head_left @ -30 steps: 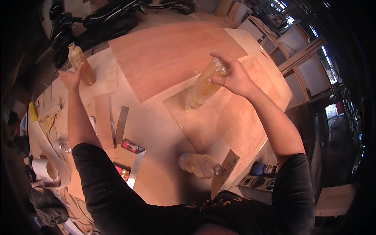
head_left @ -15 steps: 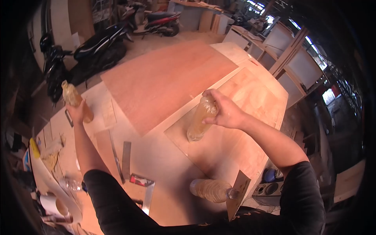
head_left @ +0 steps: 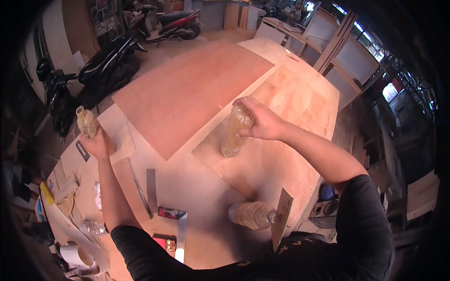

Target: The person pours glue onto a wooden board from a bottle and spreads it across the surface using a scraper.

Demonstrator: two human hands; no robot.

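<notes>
My left hand (head_left: 96,144) is wrapped round a cloudy yellowish plastic bottle (head_left: 87,122) at the left side of the wooden work surface. That bottle's neck points up and away from me. Over the pale plywood sheet, my right hand (head_left: 262,121) grips the top part of a second plastic bottle (head_left: 233,138), which looks smeared with a yellowish substance. The lower end of this bottle is at or just above the sheet; I cannot tell which. Nearer my body, a third clear ribbed bottle (head_left: 251,215) lies on its side, its neck against a small thin board (head_left: 283,219).
A reddish plywood panel (head_left: 187,98) covers the far middle of the table. A steel ruler (head_left: 151,189), a metal square (head_left: 181,234) and a yellow-handled tool (head_left: 46,193) lie around my left arm. Motorbikes (head_left: 110,61) and cabinet frames (head_left: 323,42) stand beyond.
The camera view has shifted a little, so the whole scene sits differently. The bottle in my right hand now stands more upright. Both hands keep their grips.
</notes>
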